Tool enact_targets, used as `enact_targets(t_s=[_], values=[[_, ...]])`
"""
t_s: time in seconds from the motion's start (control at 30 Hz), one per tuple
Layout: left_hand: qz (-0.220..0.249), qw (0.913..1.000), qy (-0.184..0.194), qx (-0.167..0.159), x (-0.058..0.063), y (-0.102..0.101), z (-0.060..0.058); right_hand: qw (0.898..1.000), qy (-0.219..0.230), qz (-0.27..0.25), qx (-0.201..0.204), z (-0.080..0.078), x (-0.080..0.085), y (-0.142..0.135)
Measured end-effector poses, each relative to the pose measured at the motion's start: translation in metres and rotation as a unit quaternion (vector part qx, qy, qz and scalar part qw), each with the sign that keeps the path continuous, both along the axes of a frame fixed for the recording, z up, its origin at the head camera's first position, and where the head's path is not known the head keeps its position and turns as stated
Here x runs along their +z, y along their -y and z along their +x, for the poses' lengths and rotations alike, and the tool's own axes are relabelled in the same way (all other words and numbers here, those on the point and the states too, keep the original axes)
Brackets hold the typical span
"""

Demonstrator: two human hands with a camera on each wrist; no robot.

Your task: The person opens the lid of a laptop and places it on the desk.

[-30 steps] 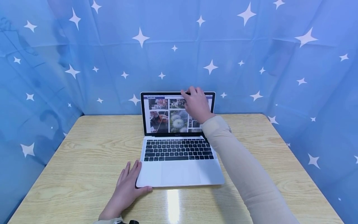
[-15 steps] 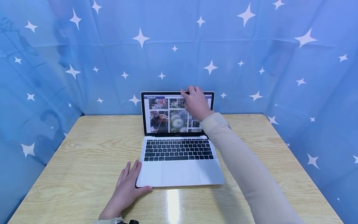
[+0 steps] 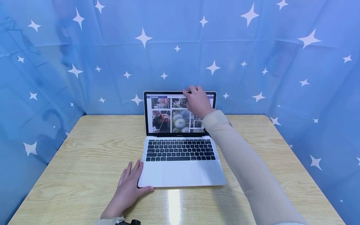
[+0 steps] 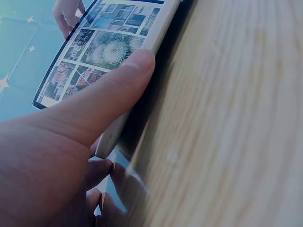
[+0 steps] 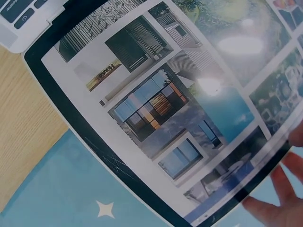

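Observation:
A silver laptop point(image 3: 182, 175) stands unfolded on the wooden table, its lit screen point(image 3: 180, 120) showing a web page with several photos. My right hand point(image 3: 198, 101) grips the top edge of the screen right of its middle. In the right wrist view, the thumb is on the display side and other fingers point(image 5: 279, 189) reach past the edge. At the near left corner of the base is my left hand point(image 3: 127, 187), its fingers straight along the side. The left thumb point(image 4: 109, 97) lies against the front edge in the left wrist view.
The table point(image 3: 84, 162) has light wood grain, with a bright reflection point(image 3: 174, 206) in front of the laptop. A blue curtain point(image 3: 112, 56) with white stars hangs behind the table and along both sides, close behind the screen.
The head view has shifted slightly. Both hands keep their places on the laptop, and the screen stays raised at much the same angle.

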State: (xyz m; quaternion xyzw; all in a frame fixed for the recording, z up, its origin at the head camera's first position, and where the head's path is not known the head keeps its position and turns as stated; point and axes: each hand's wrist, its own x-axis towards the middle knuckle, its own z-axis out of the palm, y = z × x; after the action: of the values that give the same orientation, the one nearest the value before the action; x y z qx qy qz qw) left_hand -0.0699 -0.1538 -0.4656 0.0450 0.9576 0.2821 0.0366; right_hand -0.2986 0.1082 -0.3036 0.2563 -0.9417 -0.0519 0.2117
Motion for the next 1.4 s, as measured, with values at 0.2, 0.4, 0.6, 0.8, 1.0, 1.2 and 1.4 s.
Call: enact_targets(t_s=[0.2,0.4,0.6,0.8,1.0,1.2,1.4], values=[[-0.008,1.0,0.004,-0.002,0.0,-0.001,-0.002,1.0,-0.004,-0.001,-0.007,0.001,0.002,-0.001],[-0.02,0.9998,0.005,-0.001,0.0,-0.001,-0.002,1.0,0.011,-0.002,-0.016,0.002,0.003,0.001],[-0.012,0.9999,0.007,-0.005,0.001,-0.002,-0.003,0.999,0.02,0.004,-0.034,0.004,0.003,0.0],[-0.011,0.9999,0.009,-0.006,0.003,-0.003,-0.003,0.999,0.022,0.004,-0.044,0.005,0.004,-0.002],[-0.007,0.9998,0.015,-0.006,0.004,-0.004,-0.004,0.999,0.017,0.004,-0.047,0.006,0.004,-0.001],[-0.011,0.9997,0.022,-0.003,0.005,-0.002,-0.003,0.999,0.012,0.006,-0.04,0.009,0.004,0.003],[0.001,0.9995,0.033,-0.001,0.007,-0.003,-0.002,0.999,0.015,0.005,-0.043,0.011,0.004,0.004]])
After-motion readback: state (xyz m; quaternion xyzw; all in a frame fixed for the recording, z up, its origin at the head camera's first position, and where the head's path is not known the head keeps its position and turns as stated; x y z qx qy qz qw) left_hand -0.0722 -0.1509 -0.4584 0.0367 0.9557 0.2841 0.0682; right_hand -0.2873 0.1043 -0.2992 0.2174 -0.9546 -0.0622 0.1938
